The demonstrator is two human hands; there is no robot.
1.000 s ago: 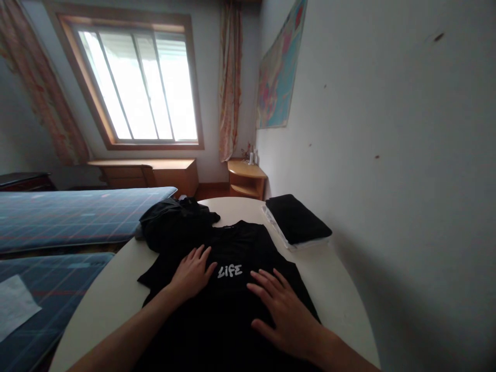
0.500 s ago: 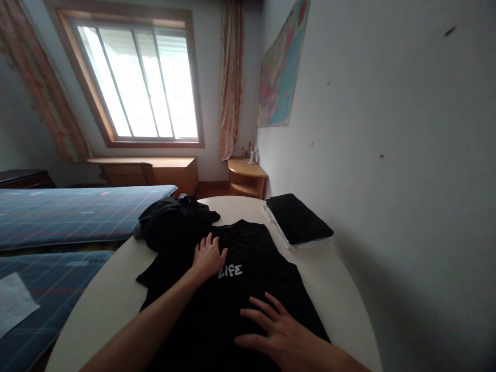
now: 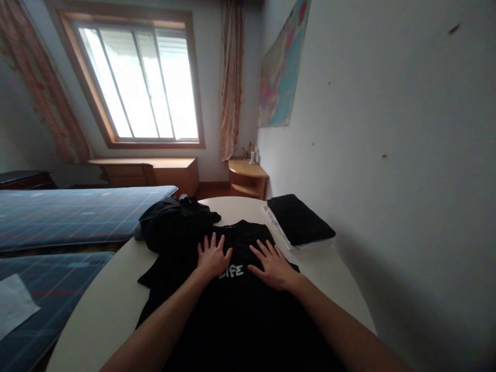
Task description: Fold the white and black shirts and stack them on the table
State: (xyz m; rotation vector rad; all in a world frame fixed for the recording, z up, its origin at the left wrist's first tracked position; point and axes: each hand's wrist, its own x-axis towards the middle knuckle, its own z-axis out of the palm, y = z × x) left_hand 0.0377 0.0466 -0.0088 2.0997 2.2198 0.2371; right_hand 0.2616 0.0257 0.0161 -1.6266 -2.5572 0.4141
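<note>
A black T-shirt (image 3: 236,315) with white "LIFE" lettering lies spread on the round white table (image 3: 93,315), its collar toward the far side. My left hand (image 3: 214,258) rests flat on the upper chest, left of the lettering, fingers spread. To the right of the lettering, my right hand (image 3: 272,266) also lies on the fabric with its fingers apart. Neither hand grips anything. Both forearms cross over the lower part of the shirt and cover some of it.
Beyond the shirt at left sits a heap of black cloth (image 3: 174,222). Folded black garments (image 3: 300,219) on clear plastic lie at the right, near the wall (image 3: 406,206). Plaid mattresses (image 3: 77,217) stand left of the table; a small corner shelf (image 3: 248,168) is behind it.
My right hand has moved forward from the lower shirt up to the chest, beside the lettering. My left hand has shifted slightly right, with its fingers spread.
</note>
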